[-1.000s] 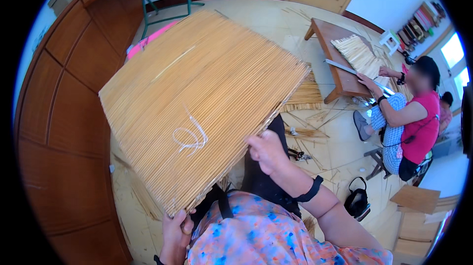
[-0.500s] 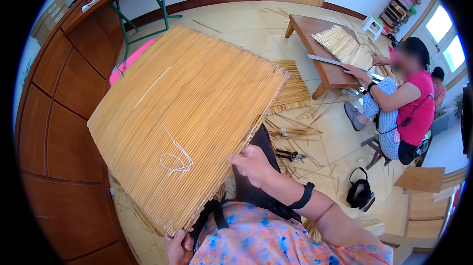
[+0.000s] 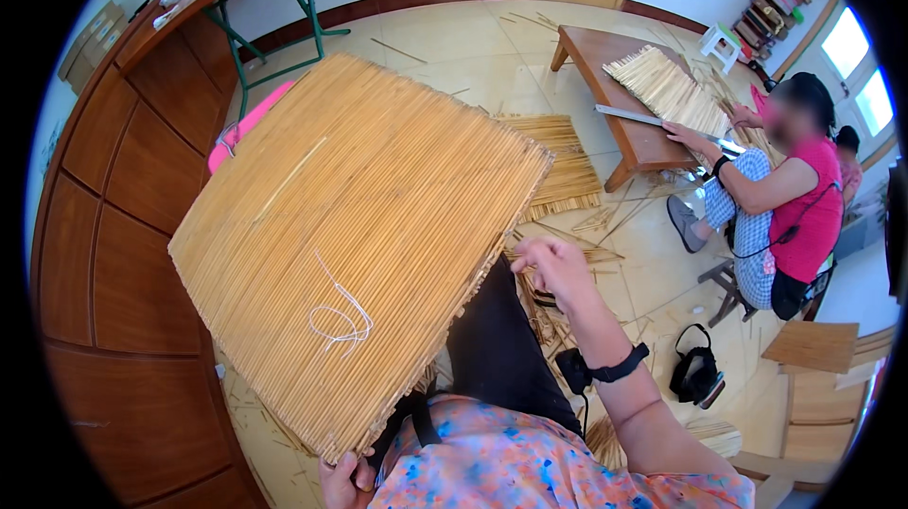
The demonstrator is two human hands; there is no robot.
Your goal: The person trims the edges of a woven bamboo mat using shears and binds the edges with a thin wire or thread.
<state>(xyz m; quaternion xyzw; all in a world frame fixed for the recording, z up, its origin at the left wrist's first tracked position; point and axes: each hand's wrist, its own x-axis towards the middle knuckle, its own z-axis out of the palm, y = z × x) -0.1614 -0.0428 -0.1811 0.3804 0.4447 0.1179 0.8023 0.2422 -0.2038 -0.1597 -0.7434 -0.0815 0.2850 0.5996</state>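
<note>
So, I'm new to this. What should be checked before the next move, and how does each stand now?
1. Left hand on the straw mat: ok, gripping its near corner.
2. Right hand free: ok, beside the mat's edge, with nothing visible in its fingers.
3. White thread off the mat: not ok, it lies loosely looped on top.
4. Underside sound: cannot tell, it faces away.
5. Floor tidy: not ok, loose straws lie scattered.
</note>
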